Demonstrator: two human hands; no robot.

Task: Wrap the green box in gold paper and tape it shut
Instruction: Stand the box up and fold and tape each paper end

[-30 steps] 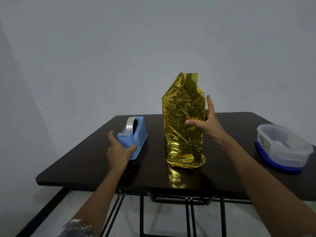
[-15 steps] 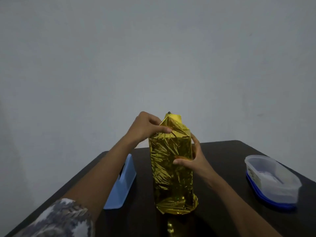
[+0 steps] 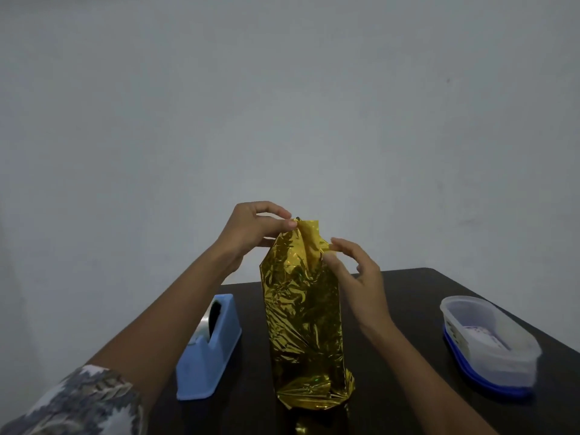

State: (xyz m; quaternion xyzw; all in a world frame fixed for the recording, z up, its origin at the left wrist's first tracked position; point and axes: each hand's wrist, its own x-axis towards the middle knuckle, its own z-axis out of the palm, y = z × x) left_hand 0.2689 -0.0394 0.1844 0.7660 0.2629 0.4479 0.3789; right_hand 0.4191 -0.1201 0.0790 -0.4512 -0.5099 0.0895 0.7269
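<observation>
The box stands upright on the dark table, fully covered in crinkled gold paper; no green shows. The paper's top end is gathered into a loose peak. My left hand pinches the top left of that peak between thumb and fingertips. At the top right corner, my right hand pinches the paper's fold with curled fingers. A blue tape dispenser with a clear tape roll sits left of the box, under my left forearm.
A clear plastic container on a blue lid sits at the table's right side. A plain grey wall stands behind the table. My patterned sleeve shows at the lower left.
My left hand left the tape dispenser and rose to the paper's top. My right hand climbed from the box's middle to its top right corner. The camera view tilted upward.
</observation>
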